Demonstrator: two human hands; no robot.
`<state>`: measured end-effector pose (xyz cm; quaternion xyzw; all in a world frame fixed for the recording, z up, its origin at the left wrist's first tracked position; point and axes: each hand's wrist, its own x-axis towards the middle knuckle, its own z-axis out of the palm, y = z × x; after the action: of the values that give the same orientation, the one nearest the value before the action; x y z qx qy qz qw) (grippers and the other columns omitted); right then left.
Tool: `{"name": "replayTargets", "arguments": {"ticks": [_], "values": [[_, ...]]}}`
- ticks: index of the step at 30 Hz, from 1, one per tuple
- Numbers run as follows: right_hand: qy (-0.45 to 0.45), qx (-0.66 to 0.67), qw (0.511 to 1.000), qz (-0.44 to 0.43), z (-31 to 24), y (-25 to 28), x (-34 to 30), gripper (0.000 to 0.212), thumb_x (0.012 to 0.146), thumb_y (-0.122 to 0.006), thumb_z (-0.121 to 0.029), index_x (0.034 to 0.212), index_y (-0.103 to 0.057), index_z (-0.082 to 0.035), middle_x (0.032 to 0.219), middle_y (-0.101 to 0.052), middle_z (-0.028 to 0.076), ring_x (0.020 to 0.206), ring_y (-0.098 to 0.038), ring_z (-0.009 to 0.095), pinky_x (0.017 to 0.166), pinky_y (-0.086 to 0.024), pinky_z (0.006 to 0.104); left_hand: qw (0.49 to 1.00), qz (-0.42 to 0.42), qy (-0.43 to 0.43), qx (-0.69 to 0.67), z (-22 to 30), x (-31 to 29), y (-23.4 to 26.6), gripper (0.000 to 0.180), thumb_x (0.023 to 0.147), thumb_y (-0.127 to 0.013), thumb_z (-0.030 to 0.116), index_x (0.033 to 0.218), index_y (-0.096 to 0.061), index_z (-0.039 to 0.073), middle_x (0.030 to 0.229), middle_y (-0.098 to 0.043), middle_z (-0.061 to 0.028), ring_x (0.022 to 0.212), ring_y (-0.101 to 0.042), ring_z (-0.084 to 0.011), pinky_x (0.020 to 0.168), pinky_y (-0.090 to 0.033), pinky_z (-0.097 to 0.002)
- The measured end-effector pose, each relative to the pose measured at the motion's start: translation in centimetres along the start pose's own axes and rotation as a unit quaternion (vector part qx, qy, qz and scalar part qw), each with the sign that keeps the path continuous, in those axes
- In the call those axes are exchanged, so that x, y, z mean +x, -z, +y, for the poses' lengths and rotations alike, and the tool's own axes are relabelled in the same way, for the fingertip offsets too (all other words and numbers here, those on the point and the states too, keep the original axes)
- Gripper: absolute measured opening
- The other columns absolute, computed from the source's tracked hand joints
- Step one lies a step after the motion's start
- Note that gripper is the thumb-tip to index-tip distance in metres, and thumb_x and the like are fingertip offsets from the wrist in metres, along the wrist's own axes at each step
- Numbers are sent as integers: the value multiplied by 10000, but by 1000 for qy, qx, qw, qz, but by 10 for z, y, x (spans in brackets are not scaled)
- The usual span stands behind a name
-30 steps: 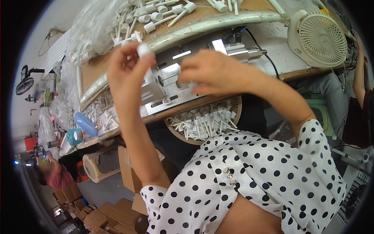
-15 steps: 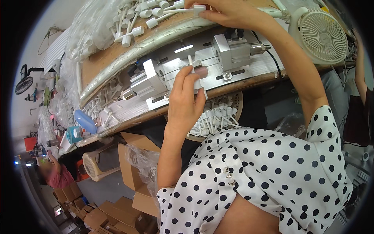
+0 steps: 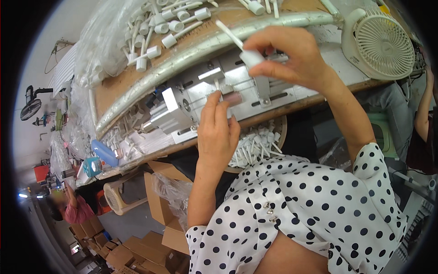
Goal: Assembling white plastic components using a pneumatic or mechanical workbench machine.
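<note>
Right hand (image 3: 292, 57) upper centre of the frame, grip pinching a white nozzle piece (image 3: 242, 48) by its cap end, thin tube slanting up toward the upper left. Nozzle piece held above a metal press fixture (image 3: 205, 98) at centre frame, not touching it.

Left hand (image 3: 219, 132) just below centre, fingertips (image 3: 214, 98) pressed together against the front of the fixture; whether something small sits between them, cannot tell. Forearm rising from the lower middle of the frame.

Fixture resting on a wooden tabletop (image 3: 319, 98) running diagonally from lower left to upper right. Behind it, a long pale curved rail (image 3: 182, 55), and beyond that a heap of loose white nozzle parts (image 3: 155, 27) at upper centre, partly under clear plastic film at upper left. Small white fan (image 3: 381, 43) at upper right, on the tabletop. Round basket of more white parts (image 3: 258, 146) just under the tabletop edge, beside the left wrist. Blue bottle (image 3: 104, 153) at left on the tabletop. Black-dotted white blouse (image 3: 315, 210) filling the lower right. Cardboard boxes (image 3: 159, 205) on the floor, lower left. Another person's arm (image 3: 422, 109) at the far right edge.
</note>
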<state>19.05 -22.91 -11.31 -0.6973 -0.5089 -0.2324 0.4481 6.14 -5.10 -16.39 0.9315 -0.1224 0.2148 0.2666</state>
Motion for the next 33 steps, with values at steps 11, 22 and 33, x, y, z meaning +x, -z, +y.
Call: {"name": "replayTargets", "arguments": {"ticks": [11,22,33], "values": [[24,46,997,-61,-27,-12,-14,325,629,-755,-237,809,-589,-25,792,-586,74,658,-586,168,576,-480,262,985,127,-94,72,-46,108,47,204,733,-590,43,937,-601,53,829,-590,-90,737,-551,-203,643,-456,-295],[139,-98,966,-195,-20,-71,-20,281,621,-705,-262,712,-526,-66,657,-543,47,724,-545,204,661,-432,315,995,29,-73,62,-63,115,77,213,731,-621,59,934,-561,35,836,-606,-64,745,-563,-172,667,-438,-272],[136,-168,972,-95,36,-49,63,200,686,-634,-149,874,-578,-107,796,-577,71,764,-588,265,623,-475,385,965,163,94,-183,-11,-12,35,189,736,-632,-30,917,-590,4,1005,-498,-52,721,-513,-81,640,-434,-203]]}}
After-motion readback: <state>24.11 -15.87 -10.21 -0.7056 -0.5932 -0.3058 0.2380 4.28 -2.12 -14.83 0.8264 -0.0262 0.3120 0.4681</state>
